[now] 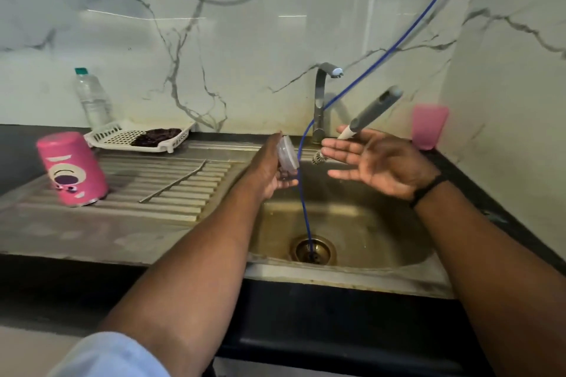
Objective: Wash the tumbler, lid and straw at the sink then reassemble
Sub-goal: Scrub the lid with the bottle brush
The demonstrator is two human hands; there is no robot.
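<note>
The left hand [269,171] grips one clear round plastic lid [287,154] above the left edge of the stainless-steel sink basin [367,223]. The lid stands on edge, its flat face turned right toward the other hand. The right hand [376,162] is spread wide, palm facing left, fingers straight. A grey-handled bottle brush [367,115] lies across the fingertips; whether it is held or only resting cannot be told. The brush's long axis runs from upper right down to lower left, and its bristle head [318,157] sits just beside the lid, between the two hands.

Judgement: the lid is the item in hand for washing. The left hand already has it; the right hand, the nearer to the brush, would need a firm hold on the handle before scrubbing.

To the left, on the ribbed steel draining board [171,193]:
- one pink tumbler with a cartoon face [72,168], standing upside down, well apart from both hands;
- one thin metal straw [173,182], lying diagonally, nearer the left hand.

Further out:
- one chrome tap [321,101] behind the basin;
- one blue hose [306,211] running down into the drain;
- one white slotted tray [122,135];
- one clear plastic water bottle [92,98];
- one pink plastic cup [428,125] at the right.
</note>
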